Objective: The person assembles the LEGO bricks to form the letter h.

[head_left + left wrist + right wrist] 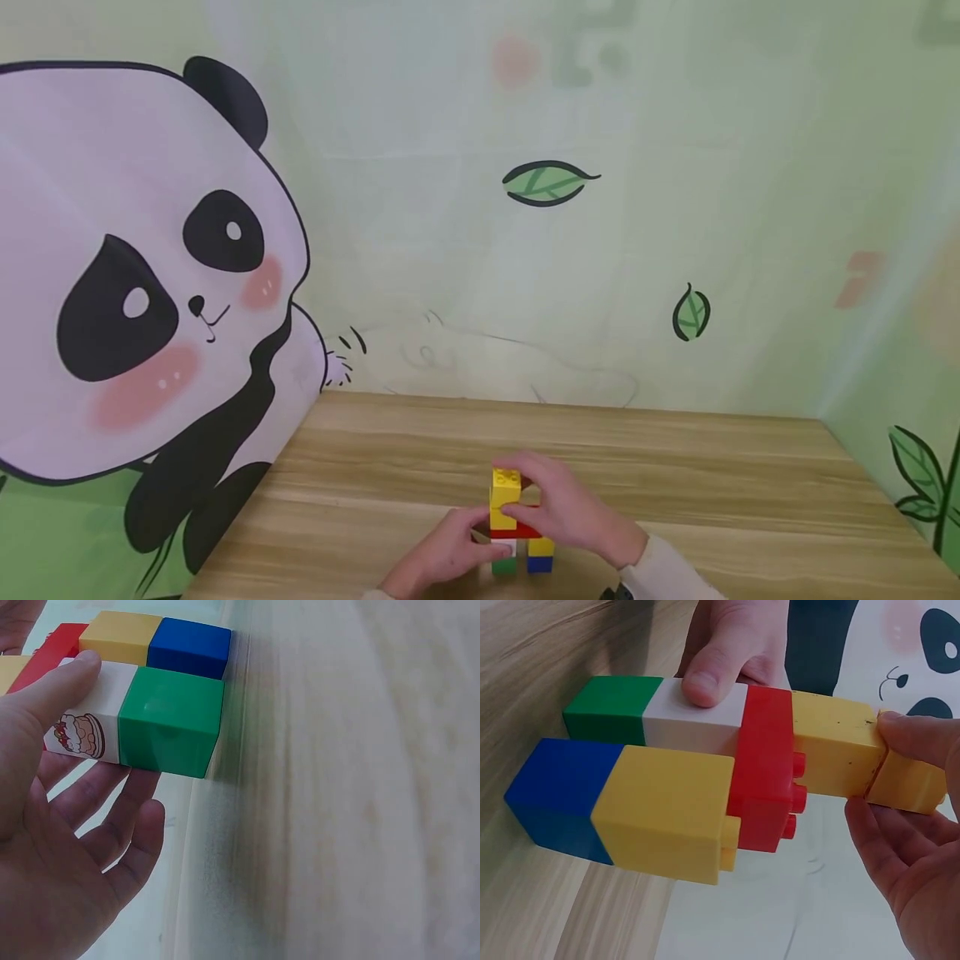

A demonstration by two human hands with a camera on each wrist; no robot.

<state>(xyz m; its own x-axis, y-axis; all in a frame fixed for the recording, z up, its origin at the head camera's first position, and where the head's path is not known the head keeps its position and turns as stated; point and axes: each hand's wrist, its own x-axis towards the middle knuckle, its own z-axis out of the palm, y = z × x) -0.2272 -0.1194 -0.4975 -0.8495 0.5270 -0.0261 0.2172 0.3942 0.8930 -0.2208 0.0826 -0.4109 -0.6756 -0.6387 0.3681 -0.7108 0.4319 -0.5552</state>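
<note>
A toy-brick structure stands on the table. In its left column a green brick (172, 724) carries a white brick (694, 716) printed with a cake. Beside that, a blue brick (566, 799) bears a yellow brick (664, 814), some studs showing. A red brick (765, 750) lies across at the columns' top, and a yellow brick (836, 742) rises from its left end. My right hand (573, 508) pinches the topmost yellow brick (506, 483), which sits slightly askew with a thin seam beneath. With thumb and fingers, my left hand (450, 546) grips the white brick.
The wood-grain table (360, 467) runs back to a pale green cloth backdrop (450, 250). A large printed panda (150, 275) fills the left side, and printed leaves (550, 183) dot the cloth.
</note>
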